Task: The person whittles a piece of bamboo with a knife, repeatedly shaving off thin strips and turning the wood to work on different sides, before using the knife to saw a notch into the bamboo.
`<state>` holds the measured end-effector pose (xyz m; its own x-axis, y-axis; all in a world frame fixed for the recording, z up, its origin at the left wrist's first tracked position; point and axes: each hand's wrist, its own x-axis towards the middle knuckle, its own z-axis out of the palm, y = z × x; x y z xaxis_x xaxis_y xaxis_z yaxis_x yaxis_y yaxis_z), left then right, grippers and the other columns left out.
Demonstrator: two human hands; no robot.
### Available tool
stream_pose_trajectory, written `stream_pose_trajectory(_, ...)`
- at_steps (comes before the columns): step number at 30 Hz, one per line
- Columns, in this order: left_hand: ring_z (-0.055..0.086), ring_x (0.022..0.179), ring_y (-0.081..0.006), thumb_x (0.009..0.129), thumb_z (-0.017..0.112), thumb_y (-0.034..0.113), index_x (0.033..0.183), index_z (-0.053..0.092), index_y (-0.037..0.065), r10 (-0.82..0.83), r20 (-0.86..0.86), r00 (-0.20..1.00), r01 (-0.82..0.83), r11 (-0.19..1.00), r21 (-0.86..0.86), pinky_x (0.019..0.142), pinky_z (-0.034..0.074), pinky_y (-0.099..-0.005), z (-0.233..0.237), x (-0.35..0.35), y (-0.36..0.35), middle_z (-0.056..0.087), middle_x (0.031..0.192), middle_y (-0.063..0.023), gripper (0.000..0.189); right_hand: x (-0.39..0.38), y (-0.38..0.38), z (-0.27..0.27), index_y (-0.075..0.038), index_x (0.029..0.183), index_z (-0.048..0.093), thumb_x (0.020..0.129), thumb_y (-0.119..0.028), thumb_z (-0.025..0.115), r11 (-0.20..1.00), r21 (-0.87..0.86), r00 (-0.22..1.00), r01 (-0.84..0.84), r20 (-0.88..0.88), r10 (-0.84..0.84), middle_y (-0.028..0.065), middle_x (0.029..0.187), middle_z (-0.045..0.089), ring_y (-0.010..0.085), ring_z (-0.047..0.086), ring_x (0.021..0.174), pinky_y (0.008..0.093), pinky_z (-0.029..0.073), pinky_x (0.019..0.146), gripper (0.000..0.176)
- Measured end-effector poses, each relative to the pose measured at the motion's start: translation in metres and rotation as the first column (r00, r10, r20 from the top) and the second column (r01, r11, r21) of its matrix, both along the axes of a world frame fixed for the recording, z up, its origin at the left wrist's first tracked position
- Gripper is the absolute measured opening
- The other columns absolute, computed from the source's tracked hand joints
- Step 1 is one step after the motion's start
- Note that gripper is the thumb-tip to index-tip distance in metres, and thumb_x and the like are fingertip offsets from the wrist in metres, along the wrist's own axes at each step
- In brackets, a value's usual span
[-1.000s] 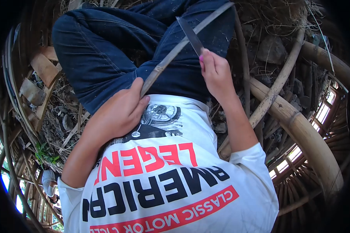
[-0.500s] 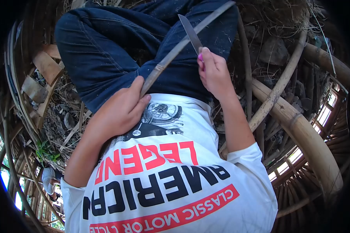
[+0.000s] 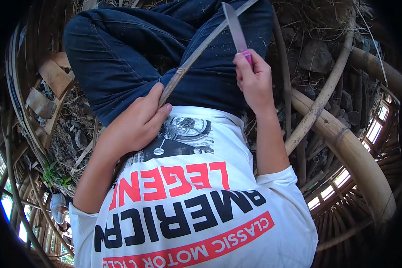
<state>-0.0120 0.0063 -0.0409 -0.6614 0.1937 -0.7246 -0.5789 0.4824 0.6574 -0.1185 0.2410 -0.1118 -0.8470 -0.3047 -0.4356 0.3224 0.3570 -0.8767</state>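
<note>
At the right grip: the right hand (image 3: 254, 80) is closed around the pink handle (image 3: 247, 56) of a knife (image 3: 235, 24), fingers wrapped tight and the blade pointing away from the body.
At the left grip: the left hand (image 3: 136, 127) is clamped on the near end of a bamboo strip (image 3: 196, 51), thumb lying along it, just above the white T-shirt (image 3: 187, 201).
Strip: it slants from the left hand up over the jeans (image 3: 111, 53) and out of the top of the view. It is held over the lap, on no worktop.
Blade and strip: they meet near the top edge. I cannot tell whether the edge bites in or only lies against the strip.
Change: a second ago the blade crossed the strip lower down, nearer the body. Now the right hand sits higher and further right, while the left has barely shifted. This reads as one stroke pushed outward along the strip.
Around: a thick bamboo pole (image 3: 353, 156) and a thinner cane (image 3: 317, 105) lie on the right, wood offcuts (image 3: 53, 78) on the left, all on dry litter.
In the way: the legs lie close under the strip's run. Another person (image 3: 58, 205) at lower left is well apart.
</note>
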Motion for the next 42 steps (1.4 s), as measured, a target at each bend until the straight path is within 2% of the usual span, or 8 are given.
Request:
stream_pose_trajectory(4, 0.042, 0.074, -0.0201, 0.098, 0.045, 0.022, 0.108, 0.043, -0.001, -0.005, 0.09, 0.996, 0.0, 0.998, 0.063, 0.072, 0.037, -0.0327, -0.002, -0.003, -0.005, 0.046, 0.079, -0.0128, 0.025, 0.004, -0.01, 0.005, 0.0, 0.091, 0.059, 0.092, -0.015, 0.056, 0.998, 0.02, 0.974, -0.051, -0.22, 0.054, 0.0074, 0.066, 0.056, 0.01, 0.048, 0.059, 0.0251, 0.041, 0.056, 0.015)
stream_pose_trajectory(9, 0.038, 0.08, -0.0151, 0.098, 0.047, 0.023, 0.109, 0.045, 0.001, -0.018, 0.087, 0.996, 0.007, 0.992, 0.124, 0.076, 0.037, -0.0292, -0.009, -0.002, -0.012, 0.043, 0.087, -0.0064, 0.025, 0.005, -0.022, 0.015, -0.001, 0.09, 0.061, 0.093, -0.022, 0.056, 0.971, 0.215, 0.93, -0.106, -0.323, 0.173, 0.0166, 0.07, 0.065, 0.0311, 0.064, 0.064, 0.0346, 0.048, 0.057, 0.022)
stream_pose_trajectory(16, 0.037, 0.08, -0.0149, 0.098, 0.047, 0.025, 0.105, 0.044, 0.002, -0.057, 0.084, 0.995, 0.04, 0.981, 0.187, 0.076, 0.037, -0.0295, -0.013, -0.005, -0.015, 0.041, 0.086, -0.0047, 0.024, 0.003, -0.03, 0.017, -0.004, 0.086, 0.062, 0.097, -0.036, 0.048, 0.898, 0.428, 0.881, -0.102, -0.379, 0.281, 0.0162, 0.071, 0.066, 0.0317, 0.066, 0.064, 0.0407, 0.051, 0.058, 0.037)
stream_pose_trajectory(24, 0.039, 0.077, -0.0196, 0.098, 0.045, 0.023, 0.102, 0.043, 0.001, -0.081, 0.066, 0.995, 0.078, 0.996, 0.053, 0.075, 0.037, -0.0311, -0.001, -0.006, -0.004, 0.043, 0.082, -0.0113, 0.022, -0.006, -0.023, 0.023, -0.007, 0.079, 0.064, 0.096, -0.049, 0.044, 0.638, 0.747, 0.719, -0.186, -0.338, 0.607, 0.0129, 0.06, 0.064, 0.0275, 0.067, 0.057, 0.0343, 0.053, 0.051, 0.049)
stream_pose_trajectory(34, 0.039, 0.079, -0.0168, 0.097, 0.045, 0.023, 0.101, 0.044, 0.003, -0.058, 0.044, 0.997, 0.049, 0.983, 0.177, 0.075, 0.037, -0.0307, -0.016, -0.002, -0.014, 0.042, 0.084, -0.0075, 0.02, -0.017, -0.022, 0.008, -0.008, 0.077, 0.064, 0.096, -0.05, 0.044, 0.662, 0.719, 0.706, -0.212, -0.356, 0.612, 0.0127, 0.059, 0.064, 0.0283, 0.067, 0.057, 0.0353, 0.054, 0.05, 0.05)
stream_pose_trajectory(36, 0.039, 0.078, -0.017, 0.097, 0.045, 0.023, 0.1, 0.043, 0.003, -0.057, 0.038, 0.998, 0.049, 0.981, 0.189, 0.075, 0.037, -0.0304, -0.014, -0.002, -0.012, 0.042, 0.084, -0.0079, 0.02, -0.018, -0.022, 0.009, -0.007, 0.078, 0.064, 0.096, -0.05, 0.045, 0.637, 0.754, 0.681, -0.161, -0.382, 0.625, 0.0149, 0.062, 0.065, 0.0318, 0.067, 0.059, 0.0403, 0.054, 0.051, 0.05)
stream_pose_trajectory(39, 0.039, 0.078, -0.018, 0.097, 0.045, 0.023, 0.102, 0.044, 0.002, -0.07, 0.058, 0.996, 0.061, 0.987, 0.15, 0.075, 0.037, -0.03, -0.009, -0.002, -0.01, 0.042, 0.084, -0.0089, 0.021, -0.053, 0.003, 0.002, -0.008, 0.081, 0.062, 0.097, -0.051, 0.039, 0.579, 0.812, 0.832, -0.075, -0.269, 0.485, 0.0221, 0.074, 0.064, 0.0439, 0.063, 0.077, 0.0539, 0.05, 0.067, 0.051)
stream_pose_trajectory(42, 0.039, 0.078, -0.0187, 0.097, 0.045, 0.024, 0.102, 0.044, 0.002, -0.061, 0.08, 0.995, 0.049, 0.988, 0.146, 0.075, 0.037, -0.0298, -0.011, -0.001, -0.012, 0.041, 0.083, -0.0094, 0.022, -0.077, 0.034, -0.011, -0.005, 0.078, 0.062, 0.097, -0.05, 0.041, 0.609, 0.792, 0.805, -0.051, -0.328, 0.494, 0.0227, 0.074, 0.063, 0.0439, 0.061, 0.075, 0.0501, 0.049, 0.065, 0.053)
